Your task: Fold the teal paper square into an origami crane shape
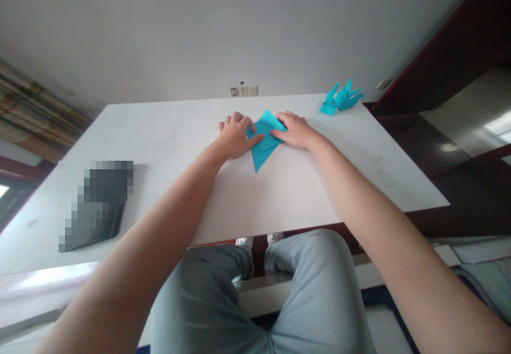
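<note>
A partly folded sheet of blue origami paper [266, 126] lies on the white table [255, 199], one point facing the wall and a longer one facing me. At its left edge my left hand [236, 134] grips it, the thumb lying on top of the paper. From the other side my right hand [294, 129] holds the right corner, its thumb pressed on the upper layer. Both hands rest low at the tabletop. Parts of the left and right corners are hidden under my fingers.
Folded blue paper cranes [342, 98] stand at the table's back right corner. A dark, pixelated flat object [106, 199] lies on the left side. Wall sockets [244, 91] sit just above the back edge. My legs are under the front edge.
</note>
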A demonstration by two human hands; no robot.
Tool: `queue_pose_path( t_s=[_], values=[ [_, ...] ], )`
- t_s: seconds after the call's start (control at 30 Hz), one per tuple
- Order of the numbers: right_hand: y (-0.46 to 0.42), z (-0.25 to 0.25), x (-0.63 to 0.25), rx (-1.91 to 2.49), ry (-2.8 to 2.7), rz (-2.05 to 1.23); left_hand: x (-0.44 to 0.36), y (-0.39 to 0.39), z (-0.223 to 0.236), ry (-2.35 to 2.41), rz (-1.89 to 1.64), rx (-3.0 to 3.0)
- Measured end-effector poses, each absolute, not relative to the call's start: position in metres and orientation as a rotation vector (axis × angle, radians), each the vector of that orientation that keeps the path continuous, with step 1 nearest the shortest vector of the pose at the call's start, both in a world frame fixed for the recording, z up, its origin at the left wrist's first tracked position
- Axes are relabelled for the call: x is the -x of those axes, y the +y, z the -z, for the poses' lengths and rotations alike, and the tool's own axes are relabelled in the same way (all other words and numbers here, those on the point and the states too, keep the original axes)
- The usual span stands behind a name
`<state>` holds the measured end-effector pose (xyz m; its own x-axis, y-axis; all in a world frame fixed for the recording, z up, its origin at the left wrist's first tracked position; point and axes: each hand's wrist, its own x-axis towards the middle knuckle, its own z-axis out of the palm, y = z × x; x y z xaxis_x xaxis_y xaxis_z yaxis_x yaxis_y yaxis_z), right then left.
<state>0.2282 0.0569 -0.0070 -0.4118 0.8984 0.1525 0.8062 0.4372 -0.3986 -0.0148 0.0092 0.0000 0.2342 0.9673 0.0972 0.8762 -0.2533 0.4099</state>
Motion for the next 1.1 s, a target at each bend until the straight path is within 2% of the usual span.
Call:
queue_pose_path(
  t_s=[1.1],
  values=[
    [0.0529,0.0024,-0.2269,1.474,-2.386,-0.364,0.0124,0.0064,-0.0028,1.746,-0.466,-2.249]
  ],
)
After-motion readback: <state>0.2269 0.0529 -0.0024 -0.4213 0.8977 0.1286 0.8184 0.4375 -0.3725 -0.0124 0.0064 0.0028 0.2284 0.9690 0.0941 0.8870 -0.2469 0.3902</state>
